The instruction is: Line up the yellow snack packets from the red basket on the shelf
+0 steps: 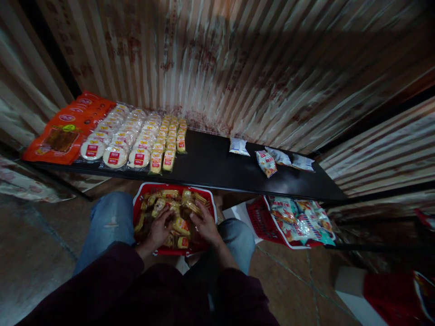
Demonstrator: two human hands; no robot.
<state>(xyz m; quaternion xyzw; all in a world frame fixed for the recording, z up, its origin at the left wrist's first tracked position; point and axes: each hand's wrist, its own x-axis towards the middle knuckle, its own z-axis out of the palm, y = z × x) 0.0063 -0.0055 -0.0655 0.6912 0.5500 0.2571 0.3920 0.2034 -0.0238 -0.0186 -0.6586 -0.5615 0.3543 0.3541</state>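
Observation:
A red basket (pixel 138 203) sits on the floor between my knees, full of small yellow snack packets (pixel 181 225). My left hand (pixel 159 228) reaches into the basket's left side with its fingers curled down among the packets. My right hand (pixel 205 222) lies over the packets on the right side, its fingers bent round them. What each hand holds is hidden among the packets. Above the basket runs a black shelf (pixel 210 165). On its left end lie rows of round white cakes in clear wrap (pixel 115 156), yellow packets (pixel 169 158) and orange flat packs (pixel 63 138).
Three or so loose small snack bags (pixel 267 162) lie on the shelf's right half. A second red basket (pixel 263 222) with colourful bags (pixel 299 219) stands on the floor to the right. Striped corrugated wall behind. A white and red box (pixel 374 290) is at lower right.

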